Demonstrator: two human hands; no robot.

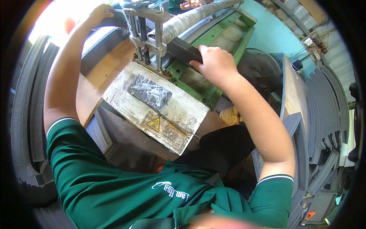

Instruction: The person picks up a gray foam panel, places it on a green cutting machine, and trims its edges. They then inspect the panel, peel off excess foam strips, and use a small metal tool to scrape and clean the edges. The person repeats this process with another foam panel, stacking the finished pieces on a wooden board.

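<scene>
A dark grey foam strip point(183, 50) runs through the metal bracket point(160, 47) of a machine, below a roller point(190, 23) wrapped in whitish film. My right hand point(218, 65) is closed round the strip on the right side of the bracket, thumb below. On the far left my left hand point(100, 16) grips the strip's other part, its fingers curled over the edge against bright glare. Nearer to me, a worn white metal box point(120, 89) carries a grey foam block point(149, 91) smeared with white stuff. A yellow warning triangle point(154, 124) marks the box.
A green frame point(202, 33) extends behind the bracket. To its right stands a black fan point(259, 66). Stacked grey foam strips point(324, 110) fill the right side, with more foam strips point(27, 103) at the left. Another person's hand point(191, 4) shows at the top.
</scene>
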